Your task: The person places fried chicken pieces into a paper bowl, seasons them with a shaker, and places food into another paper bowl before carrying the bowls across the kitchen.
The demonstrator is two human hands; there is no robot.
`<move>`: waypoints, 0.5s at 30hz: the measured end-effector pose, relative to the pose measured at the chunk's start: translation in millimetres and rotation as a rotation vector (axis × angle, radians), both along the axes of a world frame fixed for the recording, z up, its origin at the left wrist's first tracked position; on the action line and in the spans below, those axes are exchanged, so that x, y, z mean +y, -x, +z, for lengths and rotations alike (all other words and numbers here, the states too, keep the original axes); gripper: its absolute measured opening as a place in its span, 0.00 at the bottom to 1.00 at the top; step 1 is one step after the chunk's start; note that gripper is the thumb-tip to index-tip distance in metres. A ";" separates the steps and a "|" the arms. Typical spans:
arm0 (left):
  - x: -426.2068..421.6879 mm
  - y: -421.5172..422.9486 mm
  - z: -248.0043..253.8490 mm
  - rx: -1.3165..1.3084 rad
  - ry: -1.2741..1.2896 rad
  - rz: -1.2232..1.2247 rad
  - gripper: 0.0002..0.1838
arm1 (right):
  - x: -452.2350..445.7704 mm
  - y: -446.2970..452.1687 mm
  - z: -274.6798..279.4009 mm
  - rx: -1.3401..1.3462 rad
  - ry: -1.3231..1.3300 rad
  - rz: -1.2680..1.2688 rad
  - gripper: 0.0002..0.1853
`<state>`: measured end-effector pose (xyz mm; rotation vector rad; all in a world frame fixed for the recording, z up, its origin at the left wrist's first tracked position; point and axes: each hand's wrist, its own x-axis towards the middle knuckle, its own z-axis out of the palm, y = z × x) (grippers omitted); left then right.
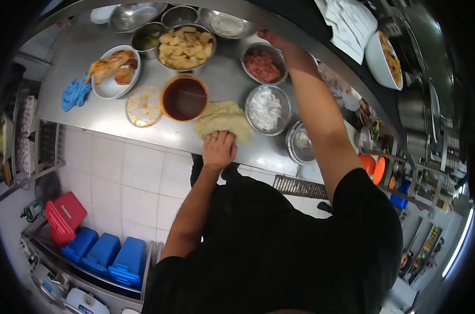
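My left hand [220,150] is at the front edge of the steel table, its fingers bent and pressed together on a pale yellow-green cloth [224,118]. Beside the cloth, on the left, stands a round tub of dark red-brown sauce [185,98]; to its right is a metal bowl of white powder [267,110]. My right arm stretches across to the back of the table. There my right hand [273,40] is partly covered by the overhead shelf, just behind a bowl of raw pink meat [263,64]. Its fingers are mostly hidden.
Left of the sauce lie an orange-spotted lid [144,107], a white bowl with browned pieces [116,73] and blue gloves [76,94]. Behind is a bowl of pale yellow chunks [186,48]. The shelf edge [321,57] runs above the back. Blue bins [127,261] stand lower left.
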<state>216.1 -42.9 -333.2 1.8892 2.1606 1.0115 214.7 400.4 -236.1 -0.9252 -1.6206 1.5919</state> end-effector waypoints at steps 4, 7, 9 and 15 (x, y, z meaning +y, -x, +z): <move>0.8 -2.4 -3.3 0.021 0.001 0.014 0.14 | -9.7 -133.6 11.7 0.034 0.092 -0.174 0.08; 0.2 -3.1 -5.9 0.028 0.005 0.017 0.14 | -28.4 -219.8 39.6 -0.168 0.082 -0.367 0.10; 0.9 -3.3 -6.3 0.029 0.000 0.016 0.14 | -20.0 -267.1 35.4 -0.520 0.018 -0.477 0.12; 1.6 -6.0 -9.3 0.048 0.020 0.023 0.14 | -45.0 -284.8 11.1 -1.042 -0.709 -0.234 0.16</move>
